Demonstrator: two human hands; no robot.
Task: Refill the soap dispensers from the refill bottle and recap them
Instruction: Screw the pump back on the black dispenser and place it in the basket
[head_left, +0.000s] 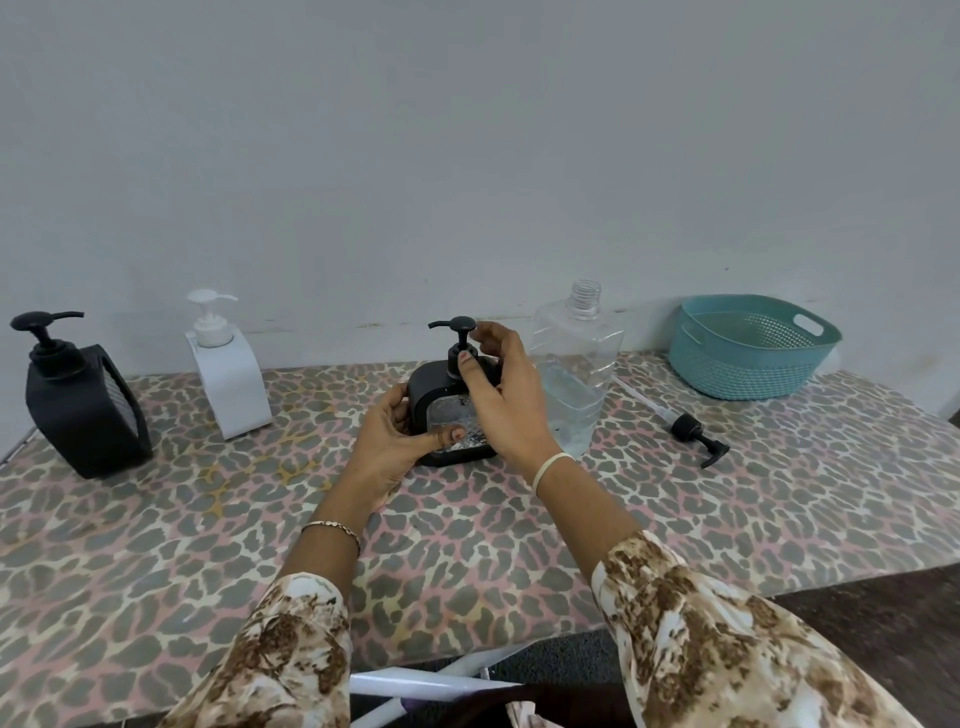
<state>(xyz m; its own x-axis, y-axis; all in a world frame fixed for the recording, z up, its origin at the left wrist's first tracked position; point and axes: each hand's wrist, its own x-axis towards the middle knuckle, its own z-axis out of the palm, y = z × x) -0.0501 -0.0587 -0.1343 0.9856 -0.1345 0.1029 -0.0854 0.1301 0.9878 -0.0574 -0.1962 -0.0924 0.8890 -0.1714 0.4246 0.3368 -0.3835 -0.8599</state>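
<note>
From the head: gripping the middle black dispenser (427, 385) at its left side with the left hand (387, 447), fingers curled behind, thumb pressed on the clear front. Pinching its pump collar (461, 357) with the right hand (504, 400), thumb and fingers narrowly closed, wrist arched above. Standing on the leopard-print table (208, 519), just beside the uncapped refill bottle (582, 353).

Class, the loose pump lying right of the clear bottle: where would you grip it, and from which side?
Probably pinch the pump by its black collar, from above: it lies flat, and the collar is its thickest part, the tube being thin.
</note>
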